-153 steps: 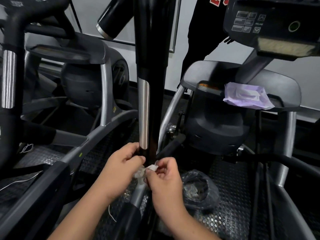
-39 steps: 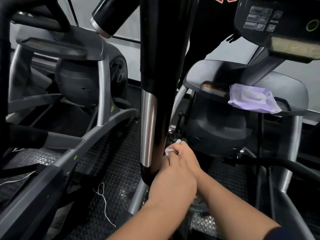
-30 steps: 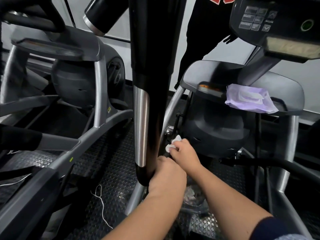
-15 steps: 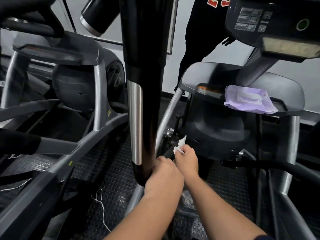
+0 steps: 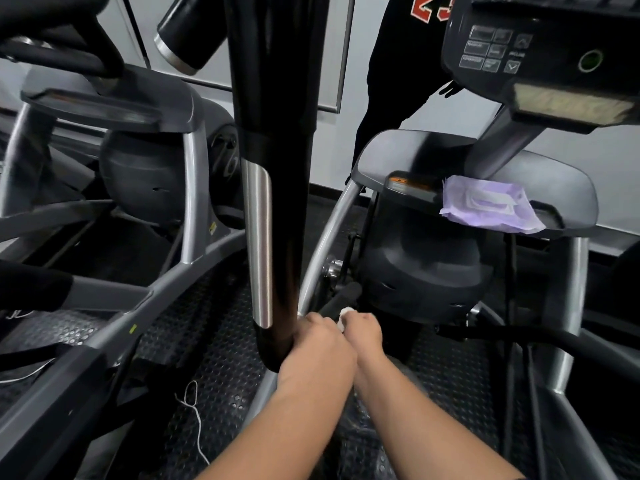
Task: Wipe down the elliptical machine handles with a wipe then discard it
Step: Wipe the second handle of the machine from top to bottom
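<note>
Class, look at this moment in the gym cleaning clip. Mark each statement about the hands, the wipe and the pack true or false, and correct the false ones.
1. The right hand holds a white wipe. True.
2. The purple wipe pack lies on the floor. False: it rests on the grey machine cover at the right.
3. The left hand is beside the lower end of the black handle. True.
4. The wipe is spread flat over the console. False: it is bunched in the right hand, low by the machine's base.
5. A person in dark clothes stands behind the machine. True.
</note>
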Tool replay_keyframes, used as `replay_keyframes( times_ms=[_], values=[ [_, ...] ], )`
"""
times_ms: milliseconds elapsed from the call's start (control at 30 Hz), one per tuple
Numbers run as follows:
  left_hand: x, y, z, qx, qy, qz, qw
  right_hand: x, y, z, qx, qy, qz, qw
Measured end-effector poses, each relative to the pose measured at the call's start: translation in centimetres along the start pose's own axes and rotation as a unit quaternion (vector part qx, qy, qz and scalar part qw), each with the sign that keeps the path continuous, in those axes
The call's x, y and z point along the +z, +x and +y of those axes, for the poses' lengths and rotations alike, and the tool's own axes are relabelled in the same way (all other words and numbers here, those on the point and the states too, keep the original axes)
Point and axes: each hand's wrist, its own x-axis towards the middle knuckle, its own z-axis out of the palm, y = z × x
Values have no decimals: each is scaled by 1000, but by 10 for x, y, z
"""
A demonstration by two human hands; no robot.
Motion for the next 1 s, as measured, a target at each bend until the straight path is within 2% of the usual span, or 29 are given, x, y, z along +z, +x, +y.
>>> replay_keyframes(
  times_ms=[100, 233, 300, 433, 567, 633, 700, 767, 833, 1000],
  values=[
    [-1, -1, 0, -12, -5, -8, 1000, -4, -15, -1, 8, 2, -43, 999],
    [-2, -3, -1, 0, -6, 3, 1000, 7, 9, -6, 5, 101, 22, 995],
    [-2, -2, -1, 0, -9, 11, 1000, 10, 17, -1, -8, 84, 38, 996],
    [1, -1, 0, -13, -1, 11, 1000, 9, 0, 27, -52, 27, 21, 998],
    [3, -3, 1, -7, -5, 12, 1000, 9, 13, 12, -79, 28, 60, 995],
    [4, -2, 1, -10, -12, 19, 1000, 7, 26, 3, -92, -16, 58, 994],
    [4, -2, 2, -13, -15, 28, 999, 5, 26, 4, -128, -118, 51, 984],
    [4, -1, 3, -14, -11, 32, 999, 4, 18, 12, -183, -200, 11, 962],
    [4, 1, 2, -12, -7, 25, 1000, 1, 11, 16, -227, -234, -26, 945],
    [7, 2, 2, -16, 0, 14, 1000, 1, 24, 5, -190, -262, -3, 946]
  ],
)
